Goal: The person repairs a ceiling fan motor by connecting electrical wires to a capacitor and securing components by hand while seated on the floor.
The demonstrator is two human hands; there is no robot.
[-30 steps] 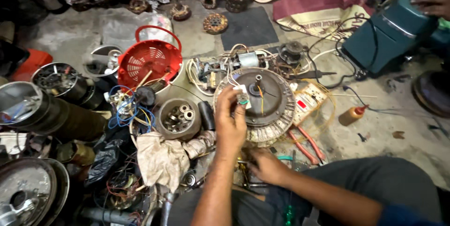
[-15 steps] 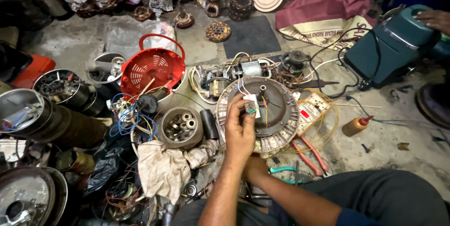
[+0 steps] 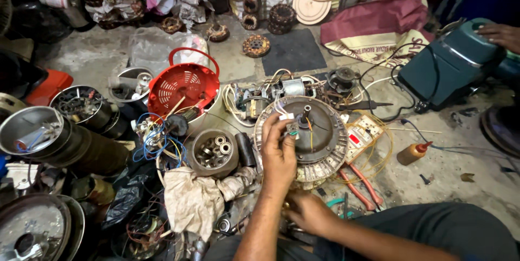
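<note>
A round ceiling-fan motor [image 3: 325,147] with copper windings lies on the floor in front of me. My left hand [image 3: 278,155] is over its left side, pinching a small wired part [image 3: 292,128] beside the central shaft [image 3: 306,111]. My right hand [image 3: 307,213] is low near my lap, below the motor, with its fingers curled among dark tools. What it holds is hidden.
A red plastic basket [image 3: 184,85], a metal cup of bearings [image 3: 213,152], a crumpled rag [image 3: 195,198], red-handled pliers [image 3: 360,185], a switch board [image 3: 364,136] and an oil bottle [image 3: 413,152] surround the motor. Another person's hand [image 3: 501,33] rests on a teal box [image 3: 452,66] at the right. Fan housings [image 3: 38,136] crowd the left.
My left hand has stayed at the motor's hub with the small part. My right hand has drawn back a little toward my lap. The view has shifted slightly.
</note>
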